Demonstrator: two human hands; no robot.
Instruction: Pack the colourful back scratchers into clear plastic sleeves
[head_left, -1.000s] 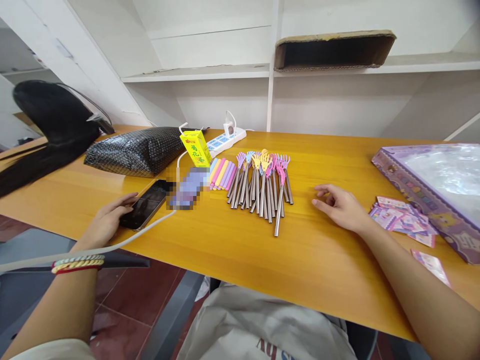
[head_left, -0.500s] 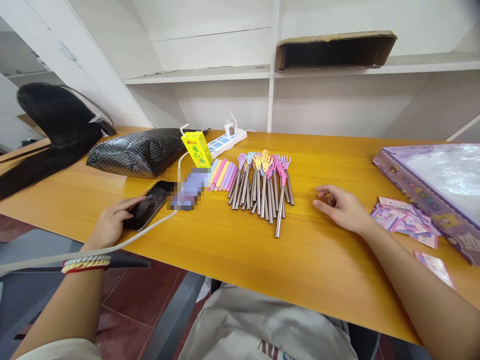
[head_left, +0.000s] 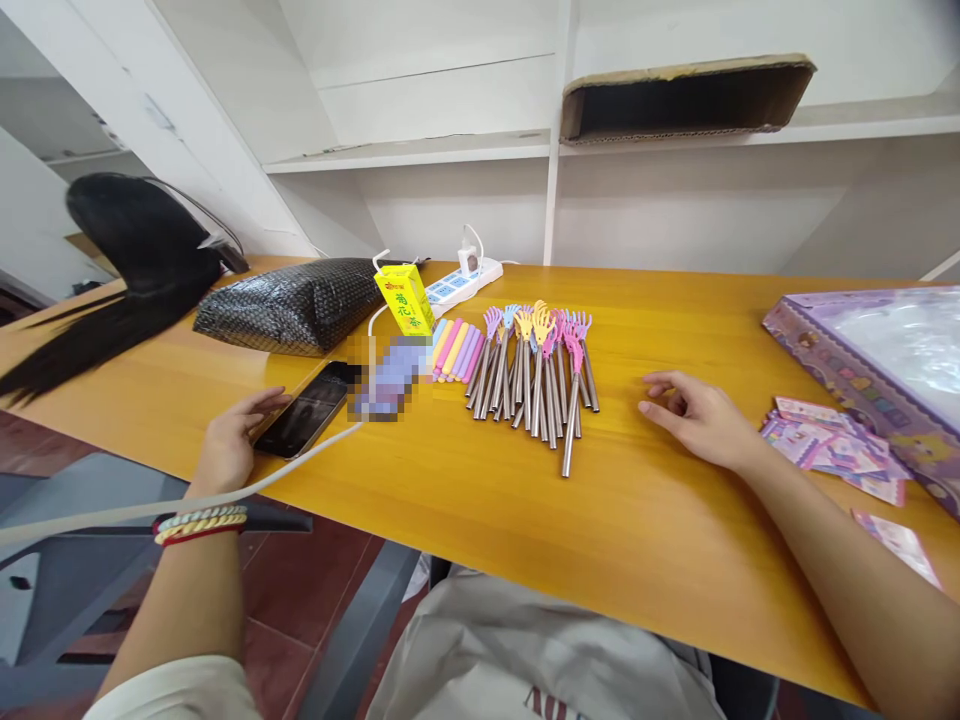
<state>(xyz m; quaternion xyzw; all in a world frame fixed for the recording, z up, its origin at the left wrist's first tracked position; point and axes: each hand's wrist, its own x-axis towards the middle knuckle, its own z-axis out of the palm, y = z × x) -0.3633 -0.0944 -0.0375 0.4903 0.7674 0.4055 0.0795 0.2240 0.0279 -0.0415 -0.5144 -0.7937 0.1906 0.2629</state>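
My left hand [head_left: 231, 442] rests at the near left edge of a black smartphone [head_left: 311, 408], its fingers stretched along the phone's side without grasping it. On the right of the table, my right hand [head_left: 701, 418] lies on its side with loosely bent fingers; thumb and forefinger stand apart and nothing is between them. Between the hands is a pile of metal-rod back scratchers [head_left: 534, 375] with hand-shaped heads in yellow, pink, purple and blue. Several pastel tubes [head_left: 456, 350] lie side by side to the left of the pile. A pixelated bluish patch [head_left: 391, 378] hides something beside the phone.
A yellow drink carton [head_left: 407, 303] stands before a white power strip [head_left: 463, 285]. A white cable [head_left: 300, 462] crosses above the left forearm. Behind the phone lies a black bubble-wrap package [head_left: 289, 305]. At right are small printed cards [head_left: 832, 440] and a purple box [head_left: 847, 375].
My left hand has slid off the phone's screen to its left edge. The phone's screen now shows more fully. The view has shifted slightly; my right hand keeps its pose.
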